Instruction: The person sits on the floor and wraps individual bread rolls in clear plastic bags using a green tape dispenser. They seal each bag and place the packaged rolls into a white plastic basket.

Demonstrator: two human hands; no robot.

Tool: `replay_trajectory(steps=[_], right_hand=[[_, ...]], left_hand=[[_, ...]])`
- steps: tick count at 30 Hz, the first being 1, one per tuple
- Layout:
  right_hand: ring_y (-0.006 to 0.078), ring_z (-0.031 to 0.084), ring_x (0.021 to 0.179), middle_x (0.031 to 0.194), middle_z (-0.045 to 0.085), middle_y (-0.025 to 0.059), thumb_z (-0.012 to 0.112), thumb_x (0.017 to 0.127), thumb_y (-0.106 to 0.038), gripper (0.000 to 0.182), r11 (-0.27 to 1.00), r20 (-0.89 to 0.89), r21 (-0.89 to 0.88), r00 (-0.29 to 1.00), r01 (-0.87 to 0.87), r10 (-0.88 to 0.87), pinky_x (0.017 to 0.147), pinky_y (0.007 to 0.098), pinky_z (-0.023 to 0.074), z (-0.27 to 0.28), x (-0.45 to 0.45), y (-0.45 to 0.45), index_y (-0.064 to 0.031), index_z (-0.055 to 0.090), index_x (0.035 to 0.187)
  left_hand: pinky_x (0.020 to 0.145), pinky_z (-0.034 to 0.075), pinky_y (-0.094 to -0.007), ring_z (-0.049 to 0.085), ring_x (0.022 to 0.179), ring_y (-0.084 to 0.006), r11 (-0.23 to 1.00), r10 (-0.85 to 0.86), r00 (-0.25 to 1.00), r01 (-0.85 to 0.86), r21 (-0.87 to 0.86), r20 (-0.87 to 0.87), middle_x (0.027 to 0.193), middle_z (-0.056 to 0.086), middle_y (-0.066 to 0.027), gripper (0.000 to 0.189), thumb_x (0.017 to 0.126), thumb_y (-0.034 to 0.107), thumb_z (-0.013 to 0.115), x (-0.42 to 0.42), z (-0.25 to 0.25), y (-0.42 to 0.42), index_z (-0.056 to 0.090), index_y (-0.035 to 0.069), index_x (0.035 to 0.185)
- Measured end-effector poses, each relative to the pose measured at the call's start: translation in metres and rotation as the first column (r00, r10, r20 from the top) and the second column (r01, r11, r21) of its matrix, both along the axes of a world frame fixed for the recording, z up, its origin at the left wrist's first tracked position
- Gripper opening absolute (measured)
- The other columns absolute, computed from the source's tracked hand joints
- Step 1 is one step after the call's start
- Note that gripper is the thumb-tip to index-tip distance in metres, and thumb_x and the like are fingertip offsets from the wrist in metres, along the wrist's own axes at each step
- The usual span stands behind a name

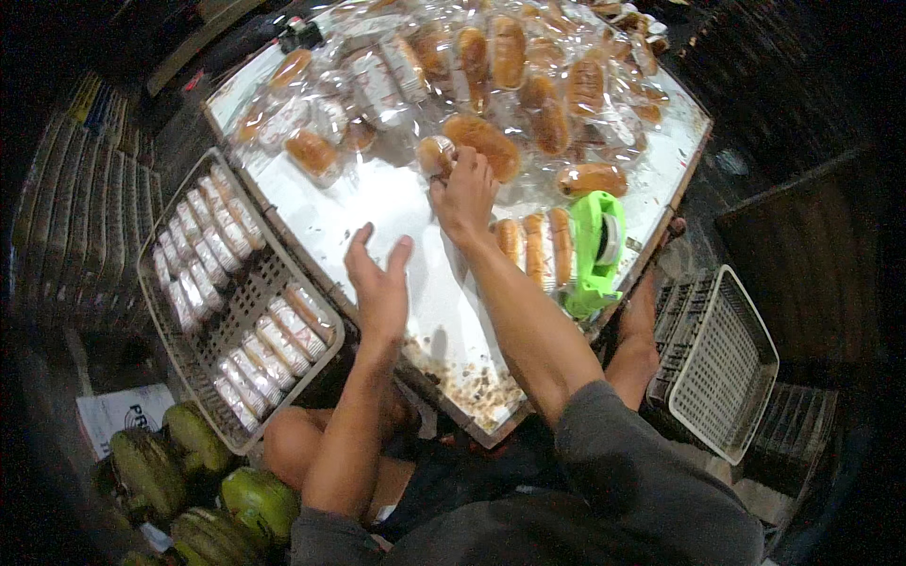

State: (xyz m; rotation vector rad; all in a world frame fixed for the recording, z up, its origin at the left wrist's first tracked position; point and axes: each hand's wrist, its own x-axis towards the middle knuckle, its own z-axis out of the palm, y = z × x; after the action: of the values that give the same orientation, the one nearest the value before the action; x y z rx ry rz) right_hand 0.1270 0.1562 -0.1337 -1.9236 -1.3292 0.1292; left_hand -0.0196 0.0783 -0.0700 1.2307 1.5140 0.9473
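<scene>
My right hand (465,194) reaches to the middle of the white tabletop (432,283), its fingers closed on the end of a small plastic-wrapped bread roll (434,154). A larger wrapped bread roll (488,145) lies just beyond those fingers. Nearer me, my left hand (379,283) hangs over the table's left edge with thumb and fingers apart, holding nothing. Beside my right forearm a short row of bread rolls (536,244) stands side by side against a bright green tape dispenser (597,255). A heap of wrapped bread rolls (507,53) covers the far side.
A plastic crate (248,304) at left holds wrapped rolls in rows. Stacked crates (729,368) stand on the right; more stacked trays (78,212) are at far left. Green fruits (258,502) lie at lower left. My knees flank the table's near corner (488,435).
</scene>
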Motion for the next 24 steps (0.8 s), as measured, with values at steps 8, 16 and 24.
replay_trajectory(steps=[8, 16, 24], right_hand=[[0.0227, 0.052, 0.088, 0.096, 0.052, 0.0131, 0.066, 0.086, -0.024, 0.044, 0.919, -0.599, 0.177, 0.703, -0.351, 0.384, 0.081, 0.0333, 0.0437, 0.06, -0.043, -0.142, -0.0005, 0.046, 0.117], [0.0201, 0.051, 0.093, 0.096, 0.052, 0.0102, 0.058, 0.089, -0.006, 0.007, 0.913, -0.473, 0.39, 0.825, -0.118, 0.308, 0.086, 0.0306, 0.0402, 0.107, -0.008, -0.214, -0.0017, 0.054, 0.085], [0.0249, 0.049, 0.108, 0.115, 0.051, 0.0155, 0.06, 0.09, -0.012, 0.015, 0.901, -0.406, 0.433, 0.888, -0.022, 0.217, 0.096, 0.0368, 0.0372, 0.138, 0.009, -0.23, -0.0017, 0.054, 0.081]], left_hand=[[0.074, 0.042, -0.0291, 0.049, 0.082, -0.0166, 0.966, 0.08, 0.981, -0.12, 0.23, 0.179, 0.096, 0.051, -0.0085, 0.035, 0.102, 0.032, 0.037, -0.01, 0.001, 0.0, 0.048, 0.0, 0.114], [0.088, 0.042, -0.0388, 0.05, 0.095, -0.0246, 0.685, -0.27, 0.942, 0.044, 0.727, 0.197, 0.099, 0.052, -0.0124, 0.027, 0.096, 0.028, 0.053, 0.033, 0.023, -0.094, 0.05, 0.002, 0.094], [0.097, 0.034, -0.0369, 0.048, 0.104, -0.0215, 0.693, -0.11, 0.973, -0.071, 0.718, 0.202, 0.106, 0.052, -0.014, 0.012, 0.097, 0.012, 0.046, 0.034, 0.064, -0.1, 0.045, 0.003, 0.089]])
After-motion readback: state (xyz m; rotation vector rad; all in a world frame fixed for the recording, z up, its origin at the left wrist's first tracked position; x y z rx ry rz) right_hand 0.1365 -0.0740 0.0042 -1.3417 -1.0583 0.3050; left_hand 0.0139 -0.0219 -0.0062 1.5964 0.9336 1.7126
